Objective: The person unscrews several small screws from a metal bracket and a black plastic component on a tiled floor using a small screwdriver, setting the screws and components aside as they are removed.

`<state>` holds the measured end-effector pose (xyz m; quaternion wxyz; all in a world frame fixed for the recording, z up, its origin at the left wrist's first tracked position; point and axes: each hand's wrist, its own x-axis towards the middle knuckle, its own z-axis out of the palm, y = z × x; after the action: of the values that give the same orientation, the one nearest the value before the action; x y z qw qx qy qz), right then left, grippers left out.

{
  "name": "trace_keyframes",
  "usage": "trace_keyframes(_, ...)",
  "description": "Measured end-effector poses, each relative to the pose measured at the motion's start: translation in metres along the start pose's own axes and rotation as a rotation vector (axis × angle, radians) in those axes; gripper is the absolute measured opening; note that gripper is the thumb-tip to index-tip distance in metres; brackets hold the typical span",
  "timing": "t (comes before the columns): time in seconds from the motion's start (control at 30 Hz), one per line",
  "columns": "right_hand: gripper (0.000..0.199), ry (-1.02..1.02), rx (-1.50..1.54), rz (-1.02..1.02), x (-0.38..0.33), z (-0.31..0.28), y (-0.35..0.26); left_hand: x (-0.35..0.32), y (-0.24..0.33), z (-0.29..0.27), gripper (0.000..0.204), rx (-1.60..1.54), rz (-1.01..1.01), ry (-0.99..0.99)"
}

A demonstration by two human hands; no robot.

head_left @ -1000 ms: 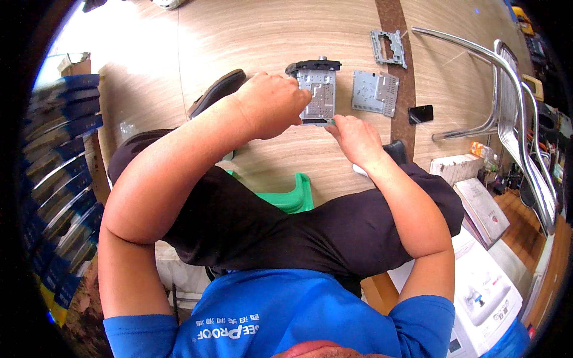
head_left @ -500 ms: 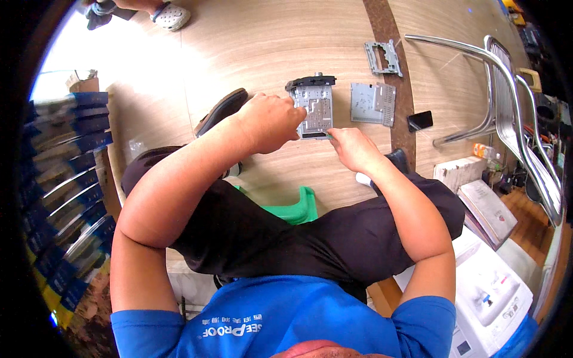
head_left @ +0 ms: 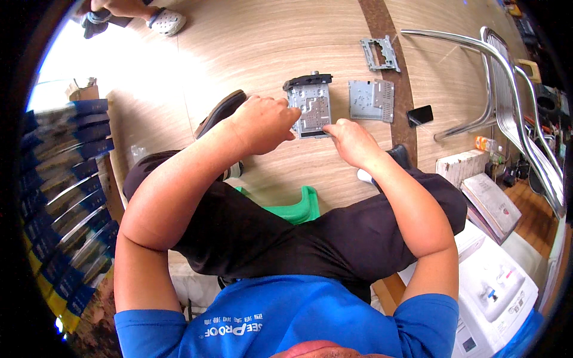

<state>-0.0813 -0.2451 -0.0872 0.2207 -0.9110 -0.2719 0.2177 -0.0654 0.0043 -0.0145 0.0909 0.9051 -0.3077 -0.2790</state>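
A boxy metal car stereo unit (head_left: pixel 315 107) with a black front panel on its far side stands on the floor in front of me. My left hand (head_left: pixel 265 122) is closed over its left edge, fingers curled against the casing. At the near right corner my right hand (head_left: pixel 351 141) pinches, thumb and forefinger meeting at the edge of the unit. Whatever lies between those fingertips is too small to make out. Right of the unit lies a flat perforated metal cover plate (head_left: pixel 370 100), and beyond that a grey metal bracket frame (head_left: pixel 379 54) with a cut-out.
A black phone (head_left: pixel 420 116) rests on the floor near the dark stripe. Chrome-legged chairs (head_left: pixel 507 89) stand at the right, with white boxes (head_left: pixel 491 206) nearer. A green plastic stool (head_left: pixel 295 209) is between my legs. Stacked blue packages (head_left: pixel 71 209) line the left; another person's shoe (head_left: pixel 168 22) shows at far left.
The view has shifted slightly. My right hand's fingertips have moved a little along the unit's near edge toward the left; my left hand stays on the unit's left side.
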Motion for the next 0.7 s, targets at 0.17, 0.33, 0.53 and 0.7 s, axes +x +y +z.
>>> trace_keyframes(0.17,0.017,-0.054,-0.077,0.051,-0.001,0.000,0.000,-0.003,0.002,-0.002,0.036,0.005,0.006,0.024)
trace_keyframes(0.33,0.022,-0.065,-0.129,0.098,0.003,-0.004,-0.002,-0.001,0.002,0.000,0.036,0.010,0.000,0.020)
trace_keyframes(0.53,0.017,0.033,-0.036,0.047,0.002,0.002,0.005,0.000,0.001,0.000,0.036,0.001,0.014,0.025)
trace_keyframes(0.7,0.019,-0.062,0.010,0.033,0.003,-0.004,0.006,-0.002,0.001,0.002,0.035,0.004,-0.002,0.036)
